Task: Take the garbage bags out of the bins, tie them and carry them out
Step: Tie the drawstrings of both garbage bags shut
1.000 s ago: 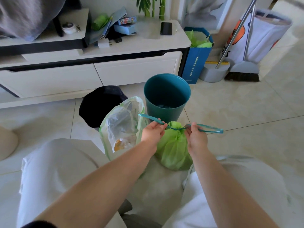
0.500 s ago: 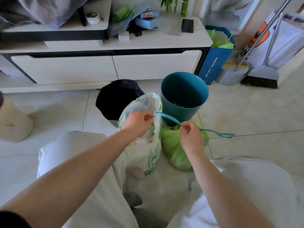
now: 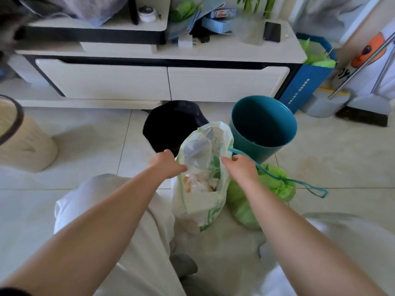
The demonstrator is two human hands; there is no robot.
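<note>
Left hand (image 3: 168,165) pinching the white bag's (image 3: 203,201) rim, right hand (image 3: 241,167) closing on the opposite rim, to gather its open mouth for tying; standing on the floor between the knees; green bag (image 3: 277,184) beside it, cinched by its drawstring (image 3: 310,186); teal bin (image 3: 264,127) behind, emptied.

Pale tiled floor (image 3: 85,150), low white cabinet (image 3: 162,82), seemingly daylit.

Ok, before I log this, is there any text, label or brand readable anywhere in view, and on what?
Nothing can be read for certain.
Blue paper bag: a vertical line of light print, too small to read.
White bag with the orange figure: dark marks at its lower left, blurred.
Blue boxes on the cabinet: coloured print, blurred.
White garbage bag: green pattern only, no legible words.
</note>
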